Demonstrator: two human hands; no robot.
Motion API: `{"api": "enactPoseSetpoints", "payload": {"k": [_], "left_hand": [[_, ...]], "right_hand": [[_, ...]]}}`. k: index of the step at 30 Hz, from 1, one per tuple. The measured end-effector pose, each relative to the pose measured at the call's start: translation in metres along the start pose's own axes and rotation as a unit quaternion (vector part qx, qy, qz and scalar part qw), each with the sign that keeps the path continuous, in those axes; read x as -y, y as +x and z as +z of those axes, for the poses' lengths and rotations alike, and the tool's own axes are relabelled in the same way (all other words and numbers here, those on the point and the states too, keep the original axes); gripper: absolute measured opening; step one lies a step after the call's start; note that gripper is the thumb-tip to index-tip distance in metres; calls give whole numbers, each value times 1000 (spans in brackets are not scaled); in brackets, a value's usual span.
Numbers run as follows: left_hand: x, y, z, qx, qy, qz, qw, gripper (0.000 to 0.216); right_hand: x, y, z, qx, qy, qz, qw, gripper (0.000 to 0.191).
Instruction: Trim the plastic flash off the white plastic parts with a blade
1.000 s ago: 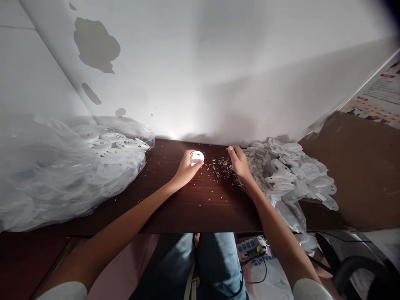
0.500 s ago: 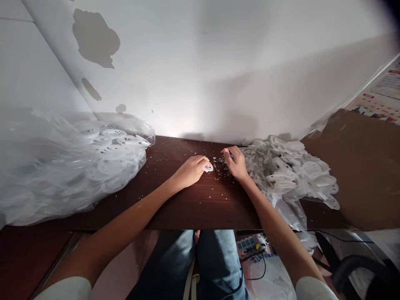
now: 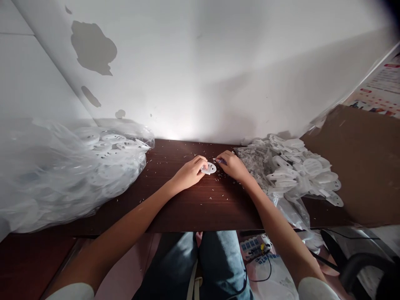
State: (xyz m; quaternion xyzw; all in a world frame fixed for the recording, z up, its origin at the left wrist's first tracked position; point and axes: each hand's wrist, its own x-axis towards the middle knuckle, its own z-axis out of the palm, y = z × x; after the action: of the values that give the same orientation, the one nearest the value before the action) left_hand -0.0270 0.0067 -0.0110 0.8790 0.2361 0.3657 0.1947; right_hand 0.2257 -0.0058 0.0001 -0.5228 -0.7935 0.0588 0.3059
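Observation:
A flat white oval plastic piece with small holes (image 3: 211, 168) is pinched in my left hand (image 3: 190, 173), its rounded end sticking out to the right over the dark table (image 3: 187, 210). Just right of it, my right hand (image 3: 233, 166) is closed around a small purple-handled tool (image 3: 222, 161). The tool points left toward the white piece; its tip is too small to make out, and I cannot tell whether it touches the piece. White plastic scraps lie scattered around both hands.
On the left bulges a clear plastic bag (image 3: 78, 179) full of similar white pieces. A heap of white pieces (image 3: 300, 166) and a pile of scraps (image 3: 254, 160) lie on the right, beside a brown cardboard sheet (image 3: 365, 166). A white wall (image 3: 175, 83) stands behind.
My right hand has moved left and turned, bringing the purple-handled tool close to the white piece. More of that piece now shows beyond my left fingers.

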Motion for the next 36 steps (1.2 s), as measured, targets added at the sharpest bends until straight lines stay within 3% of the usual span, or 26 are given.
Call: {"api": "enactPoseSetpoints", "payload": {"k": [3,6,9,29,33,36], "left_hand": [[0,-1,2,-13,-21,-1,1000,22],[1,-2,6,-40,-32,-1,999,26],[1,-2,10,-59,-27,-5,998,27],[0,-3,-5,-15,-23,-14,1000,3],[-3,0,-11,17,-21,34,999,6],[-1,2,-14,12,46,117,992,9]], "right_hand": [[10,2,-4,-18,142,18,990,23],[21,3,-5,23,275,45,960,31],[26,1,-4,61,338,57,937,35],[33,-1,-15,89,345,31,934,33],[31,0,-15,112,323,18,940,32],[31,0,-16,128,339,40,931,35]]}}
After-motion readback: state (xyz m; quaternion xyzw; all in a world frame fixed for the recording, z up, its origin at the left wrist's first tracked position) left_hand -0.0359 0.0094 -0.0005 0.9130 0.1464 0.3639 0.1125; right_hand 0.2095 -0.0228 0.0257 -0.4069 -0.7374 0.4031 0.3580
